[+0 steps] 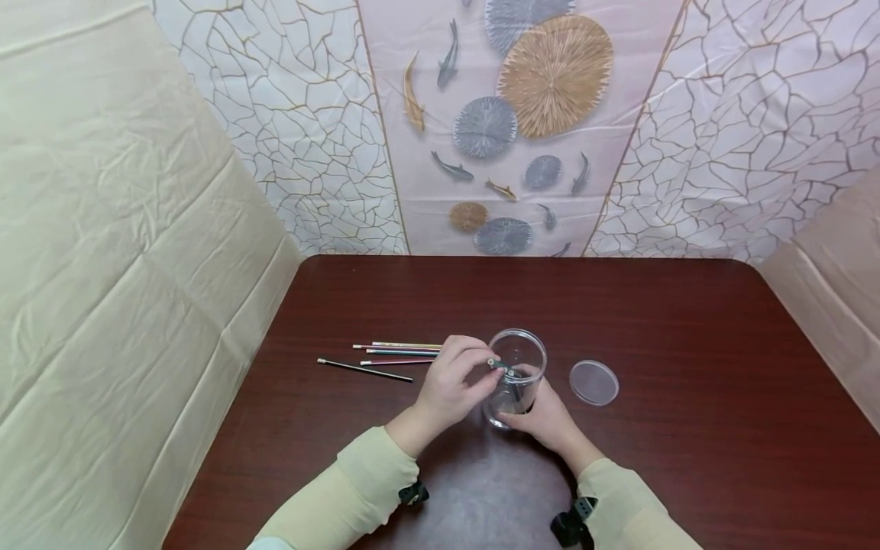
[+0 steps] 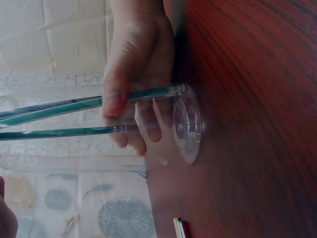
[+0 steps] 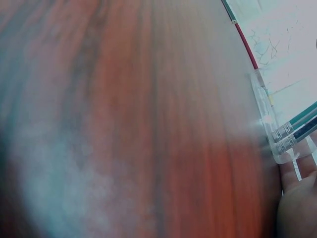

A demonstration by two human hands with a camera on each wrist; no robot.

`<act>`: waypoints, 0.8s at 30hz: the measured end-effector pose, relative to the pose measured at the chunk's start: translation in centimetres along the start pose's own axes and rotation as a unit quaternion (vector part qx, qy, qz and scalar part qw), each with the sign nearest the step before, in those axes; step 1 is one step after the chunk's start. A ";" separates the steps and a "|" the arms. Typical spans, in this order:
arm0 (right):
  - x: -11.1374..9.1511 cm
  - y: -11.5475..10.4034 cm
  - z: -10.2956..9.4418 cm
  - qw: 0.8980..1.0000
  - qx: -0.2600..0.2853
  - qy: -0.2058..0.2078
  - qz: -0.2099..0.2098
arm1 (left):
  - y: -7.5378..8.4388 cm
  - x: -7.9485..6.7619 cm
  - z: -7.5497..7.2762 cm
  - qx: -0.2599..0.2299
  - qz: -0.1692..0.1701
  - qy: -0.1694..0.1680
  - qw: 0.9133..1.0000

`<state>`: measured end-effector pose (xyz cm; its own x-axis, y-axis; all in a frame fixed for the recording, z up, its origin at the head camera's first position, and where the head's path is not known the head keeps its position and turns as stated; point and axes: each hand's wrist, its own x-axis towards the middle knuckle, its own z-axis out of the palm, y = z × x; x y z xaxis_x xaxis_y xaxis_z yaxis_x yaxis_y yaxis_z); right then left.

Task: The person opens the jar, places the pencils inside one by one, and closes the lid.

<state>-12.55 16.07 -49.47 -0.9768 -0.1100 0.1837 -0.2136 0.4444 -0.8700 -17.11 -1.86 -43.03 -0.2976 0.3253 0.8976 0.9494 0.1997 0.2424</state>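
Note:
A clear plastic jar (image 1: 517, 344) stands upright on the table, its mouth uncovered. My right hand (image 1: 546, 418) grips it low on the right side, thumb across the front. At the rim, my left hand (image 1: 457, 378) pinches the top of a green pencil (image 2: 59, 133); its lower, silver-banded end hangs inside the jar, above the base. Another green pencil (image 2: 148, 93) leans inside, its silver-banded end close to the bottom. In the left wrist view the right hand (image 2: 136, 54) shows through the clear wall. Just the edge of the left hand (image 2: 7, 218) shows there.
Several pencils (image 1: 399, 344) lie left of the jar, partly hidden behind the left hand. A dark pencil (image 1: 364, 370) lies apart, nearer the front. To the right of the jar rests a clear round lid (image 1: 594, 383) on the brown table (image 1: 687, 336).

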 end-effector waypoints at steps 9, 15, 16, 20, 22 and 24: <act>0.0 -0.2 0.0 1.000 -0.002 0.003 0.009 | 0.0 -0.3 0.3 -0.008 -0.024 0.007 1.000; 0.0 0.0 0.0 1.000 -0.001 0.004 0.005 | -0.2 -0.5 0.3 -0.021 -0.042 0.011 0.999; 0.0 0.1 0.0 1.000 0.000 0.003 0.004 | -0.2 -0.5 0.2 -0.025 -0.045 0.012 0.999; 0.0 0.2 0.0 1.000 0.001 0.000 0.006 | -0.5 -0.8 0.1 -0.032 -0.052 0.015 0.998; 0.0 0.2 0.0 1.000 -0.001 0.000 0.009 | -0.6 -1.0 0.1 -0.036 -0.056 0.015 0.998; 0.0 0.1 0.0 1.000 -0.004 0.001 0.011 | -0.7 -1.1 0.0 -0.035 -0.060 0.014 0.998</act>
<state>-12.59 16.15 -49.58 -0.9813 -0.0984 0.1654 -0.1922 0.4532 -0.8705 -17.45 -2.33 -44.15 -0.4072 0.2769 0.8704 0.9122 0.1705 0.3725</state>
